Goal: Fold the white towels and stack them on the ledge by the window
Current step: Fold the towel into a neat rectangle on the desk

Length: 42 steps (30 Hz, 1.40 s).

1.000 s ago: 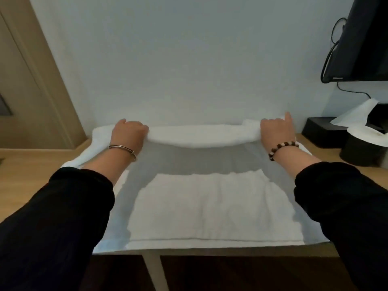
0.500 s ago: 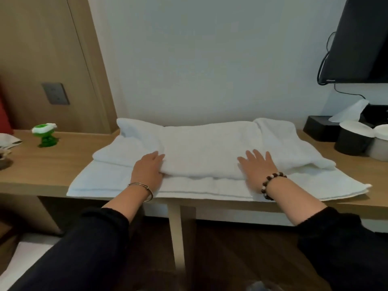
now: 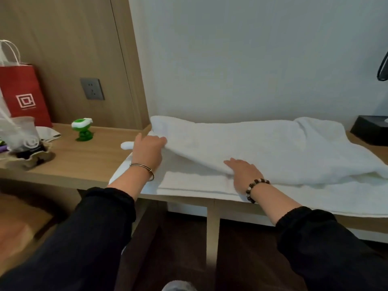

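Observation:
A large white towel (image 3: pixel 262 148) lies folded over on itself along the wooden ledge (image 3: pixel 84 162) against the wall. Its upper layer is rumpled and raised at the left; a flatter layer (image 3: pixel 189 183) shows beneath along the front edge. My left hand (image 3: pixel 148 151) grips the towel's left end, fingers curled round the fold, and a small white corner pokes out to the left of that hand. My right hand (image 3: pixel 242 173) is at the middle of the front edge, thumb on top and fingertips tucked under the upper layer.
On the ledge to the left stand a red paper bag (image 3: pixel 23 95), a clear plastic bag over a cup (image 3: pixel 23 133) and a small green toy (image 3: pixel 83 129). A wall socket (image 3: pixel 92 89) sits above. A black box (image 3: pixel 371 129) is at the far right.
The view has swung left. Both hands went from lying flat on the folded towel to holding it: the left at the left end, the right at the middle of the front edge.

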### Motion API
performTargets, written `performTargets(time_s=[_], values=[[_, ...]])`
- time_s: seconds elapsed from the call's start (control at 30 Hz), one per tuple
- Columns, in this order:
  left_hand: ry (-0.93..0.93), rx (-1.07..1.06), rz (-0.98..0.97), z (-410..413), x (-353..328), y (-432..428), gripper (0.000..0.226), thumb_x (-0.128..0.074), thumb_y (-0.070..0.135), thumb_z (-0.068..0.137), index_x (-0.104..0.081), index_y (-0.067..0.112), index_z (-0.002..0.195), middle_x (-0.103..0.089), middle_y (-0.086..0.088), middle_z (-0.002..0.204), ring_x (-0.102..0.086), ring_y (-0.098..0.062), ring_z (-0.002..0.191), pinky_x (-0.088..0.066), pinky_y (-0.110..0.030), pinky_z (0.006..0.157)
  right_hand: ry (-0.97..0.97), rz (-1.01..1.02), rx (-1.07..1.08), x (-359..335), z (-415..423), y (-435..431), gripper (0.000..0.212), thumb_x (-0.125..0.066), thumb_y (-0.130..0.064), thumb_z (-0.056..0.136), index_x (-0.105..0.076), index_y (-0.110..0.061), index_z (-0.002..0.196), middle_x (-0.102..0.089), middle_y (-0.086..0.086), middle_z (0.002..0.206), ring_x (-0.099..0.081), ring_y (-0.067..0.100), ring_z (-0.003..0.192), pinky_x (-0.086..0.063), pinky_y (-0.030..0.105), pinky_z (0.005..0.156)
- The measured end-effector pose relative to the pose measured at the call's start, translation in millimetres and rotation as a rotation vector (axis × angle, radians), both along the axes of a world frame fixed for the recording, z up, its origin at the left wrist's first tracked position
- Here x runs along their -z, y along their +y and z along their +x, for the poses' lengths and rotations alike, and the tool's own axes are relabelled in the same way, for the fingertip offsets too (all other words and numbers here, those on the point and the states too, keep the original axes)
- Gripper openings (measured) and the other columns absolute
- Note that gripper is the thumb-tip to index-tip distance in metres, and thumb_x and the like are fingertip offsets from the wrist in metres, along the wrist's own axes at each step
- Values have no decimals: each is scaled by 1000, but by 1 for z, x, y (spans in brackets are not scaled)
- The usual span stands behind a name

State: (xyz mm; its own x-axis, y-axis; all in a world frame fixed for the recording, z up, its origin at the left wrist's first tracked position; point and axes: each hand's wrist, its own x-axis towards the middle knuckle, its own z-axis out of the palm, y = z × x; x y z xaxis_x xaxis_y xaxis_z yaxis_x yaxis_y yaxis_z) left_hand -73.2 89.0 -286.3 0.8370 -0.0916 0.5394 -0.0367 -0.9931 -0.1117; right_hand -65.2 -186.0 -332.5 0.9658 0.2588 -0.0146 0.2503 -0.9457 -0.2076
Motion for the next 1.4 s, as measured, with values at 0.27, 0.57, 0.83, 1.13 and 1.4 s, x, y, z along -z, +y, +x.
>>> performTargets(time_s=[0.27, 0.57, 0.83, 1.13, 1.4], values=[[63, 151, 218, -52, 42, 27, 42, -63, 2, 73, -65, 11, 114, -60, -13, 90, -55, -32, 81, -41, -36, 67, -27, 75, 11, 1, -2, -4, 68, -34, 9, 88, -30, -25, 147, -18, -2, 157, -19, 15, 143, -11, 32, 117], [275, 64, -212, -45, 63, 38, 53, -44, 14, 94, -35, 30, 144, -30, 4, 153, -24, -17, 141, -16, -38, 116, -219, 28, 35, -25, -30, -3, 52, -38, -5, 92, -41, -20, 142, -36, 4, 150, -33, 22, 137, -25, 36, 112], [30, 183, 309, -64, 41, 60, 53, -64, -12, 71, -61, 5, 121, -54, -15, 134, -45, -39, 129, -26, -61, 106, -154, 14, -62, 17, -37, -12, 57, -35, -11, 95, -26, -30, 148, -17, -8, 157, -12, 8, 144, -3, 29, 116], [201, 84, -267, -63, 75, 3, 58, -42, 10, 91, -32, 28, 145, -33, 6, 151, -23, -16, 142, -10, -43, 115, -139, 16, -37, 20, -28, -6, 62, -33, -6, 92, -24, -30, 149, -13, -8, 158, -9, 8, 144, -1, 31, 117], [429, 85, -269, 12, 53, -10, 58, -32, 10, 97, -19, 32, 149, -22, 6, 156, -12, -14, 145, -4, -43, 116, -5, -87, 9, -2, 37, -11, 63, -27, -3, 95, -13, -29, 151, -4, -5, 159, -4, 12, 146, -2, 38, 117]])
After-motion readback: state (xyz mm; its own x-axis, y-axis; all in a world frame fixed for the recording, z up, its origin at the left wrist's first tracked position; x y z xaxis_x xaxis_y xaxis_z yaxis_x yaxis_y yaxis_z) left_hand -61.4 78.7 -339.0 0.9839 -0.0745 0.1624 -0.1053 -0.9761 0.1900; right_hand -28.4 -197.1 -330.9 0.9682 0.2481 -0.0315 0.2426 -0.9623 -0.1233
